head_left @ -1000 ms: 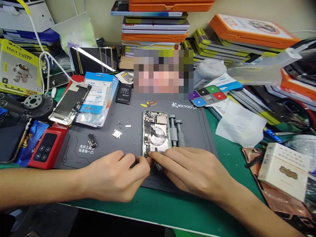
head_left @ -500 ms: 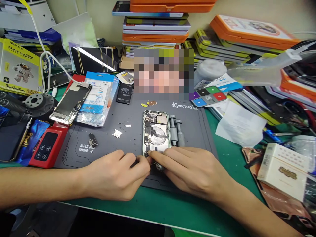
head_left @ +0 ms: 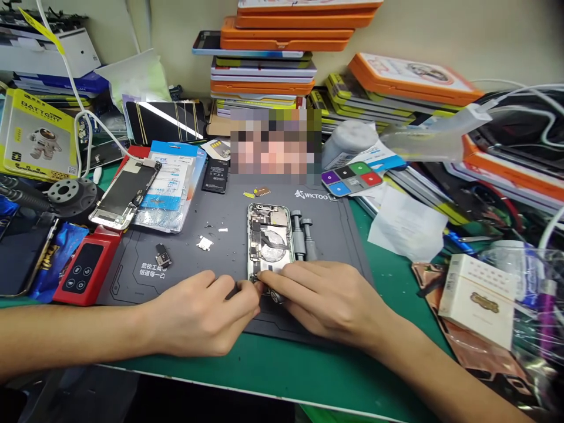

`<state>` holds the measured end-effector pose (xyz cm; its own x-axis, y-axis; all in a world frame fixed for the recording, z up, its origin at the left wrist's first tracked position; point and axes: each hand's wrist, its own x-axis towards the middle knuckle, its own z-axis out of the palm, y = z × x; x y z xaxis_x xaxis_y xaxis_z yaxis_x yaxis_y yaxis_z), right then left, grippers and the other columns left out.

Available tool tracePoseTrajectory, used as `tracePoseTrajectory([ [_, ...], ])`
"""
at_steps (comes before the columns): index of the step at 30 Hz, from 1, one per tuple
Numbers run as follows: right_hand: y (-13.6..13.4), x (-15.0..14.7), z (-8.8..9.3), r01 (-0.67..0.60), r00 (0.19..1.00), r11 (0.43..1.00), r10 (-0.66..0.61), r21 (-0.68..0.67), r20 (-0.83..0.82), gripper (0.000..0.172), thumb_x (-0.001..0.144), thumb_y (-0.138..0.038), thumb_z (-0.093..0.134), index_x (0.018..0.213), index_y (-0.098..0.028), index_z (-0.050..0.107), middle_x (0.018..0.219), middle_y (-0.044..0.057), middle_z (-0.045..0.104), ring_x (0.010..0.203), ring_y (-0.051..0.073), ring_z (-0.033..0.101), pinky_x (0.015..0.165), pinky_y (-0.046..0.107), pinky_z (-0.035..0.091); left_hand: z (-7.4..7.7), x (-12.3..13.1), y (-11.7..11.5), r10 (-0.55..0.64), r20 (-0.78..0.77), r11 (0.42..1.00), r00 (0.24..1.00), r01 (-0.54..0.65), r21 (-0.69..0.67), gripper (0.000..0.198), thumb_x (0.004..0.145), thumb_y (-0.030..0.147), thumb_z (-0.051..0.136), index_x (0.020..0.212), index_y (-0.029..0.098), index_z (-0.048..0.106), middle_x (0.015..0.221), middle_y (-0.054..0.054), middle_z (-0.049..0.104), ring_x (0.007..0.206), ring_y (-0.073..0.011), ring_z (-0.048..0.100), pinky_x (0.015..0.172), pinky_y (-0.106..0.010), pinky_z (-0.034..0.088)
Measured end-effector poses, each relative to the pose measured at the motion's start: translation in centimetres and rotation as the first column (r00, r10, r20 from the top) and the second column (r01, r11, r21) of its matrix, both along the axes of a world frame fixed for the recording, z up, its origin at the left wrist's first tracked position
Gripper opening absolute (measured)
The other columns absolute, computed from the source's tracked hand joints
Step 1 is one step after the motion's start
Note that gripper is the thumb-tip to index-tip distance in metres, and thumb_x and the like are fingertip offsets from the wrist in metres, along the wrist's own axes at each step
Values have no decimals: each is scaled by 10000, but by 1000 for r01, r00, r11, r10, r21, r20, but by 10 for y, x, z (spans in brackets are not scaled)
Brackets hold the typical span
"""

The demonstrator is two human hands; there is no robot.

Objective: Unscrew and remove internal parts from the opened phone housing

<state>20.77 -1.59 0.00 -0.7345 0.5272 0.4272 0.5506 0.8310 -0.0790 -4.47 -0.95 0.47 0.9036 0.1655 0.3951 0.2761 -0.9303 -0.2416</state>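
Observation:
An opened phone body (head_left: 269, 238) lies upright on the grey work mat (head_left: 211, 205), its circuit boards and round coil exposed. My left hand (head_left: 202, 314) is closed in a pinch at the phone's lower left corner, with a thin dark tool between thumb and forefinger. My right hand (head_left: 328, 299) rests over the phone's lower end, forefinger stretched toward the same corner, the other fingers curled; what it holds is hidden. Two grey screwdrivers (head_left: 303, 236) lie just right of the phone.
A detached screen (head_left: 126, 194) lies on a red heating pad (head_left: 86, 267) at left. Small parts (head_left: 163, 255) and a bracket (head_left: 204, 242) sit on the mat. Stacks of orange cases (head_left: 282, 41), a black battery (head_left: 215, 175), white paper (head_left: 408, 223) and a white box (head_left: 478, 299) crowd the edges.
The camera has tilted up and to the right, so everything sits slightly left and lower in view. Both hands stay at the phone's lower end.

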Motion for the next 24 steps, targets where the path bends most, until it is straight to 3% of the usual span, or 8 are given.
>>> tracePoseTrajectory([
  [12,-1,-1,-2,21,1000,998,-22,-51,-10,216,983,-79,472,1026,-138,675,697,12,657,589,151,608,530,307,420,-2,2,3,5,12,1000,1000,-5,0,196,960,228,693,1099,106,759,1050,-48,713,637,-145,539,485,-331,359],
  [16,-2,3,0,115,976,989,-131,-98,-174,266,954,-67,526,1167,-180,635,817,15,708,661,147,641,591,279,476,-1,3,2,10,17,1000,1000,-10,-22,225,982,252,676,1106,76,742,932,-29,682,653,-149,549,486,-332,374],
  [18,-1,6,4,265,886,934,-334,-240,-322,389,946,-109,583,1316,-227,574,896,13,693,692,146,633,622,272,503,0,4,0,39,25,996,999,-37,-78,287,1014,310,634,1120,61,731,866,-17,649,650,-150,540,490,-333,385],
  [20,2,10,8,376,728,827,-543,-418,-418,504,967,-203,593,1452,-279,478,941,24,637,747,173,613,667,305,531,1,5,-3,64,21,992,998,-61,-112,347,1033,348,597,1155,44,713,861,-22,639,659,-155,543,498,-333,397],
  [22,8,15,8,368,632,776,-613,-513,-473,508,1015,-209,453,1511,-312,409,1001,52,601,876,216,615,784,383,556,0,6,-5,67,11,993,998,-65,-94,364,1033,341,591,1181,25,694,866,-34,640,672,-159,558,504,-332,401],
  [24,16,19,3,339,573,770,-625,-541,-530,523,1021,-186,390,1522,-333,376,998,56,566,866,221,604,796,414,568,-1,6,-6,57,6,997,998,-57,-51,360,1028,321,598,1190,10,681,839,-34,634,663,-156,566,497,-328,391],
])
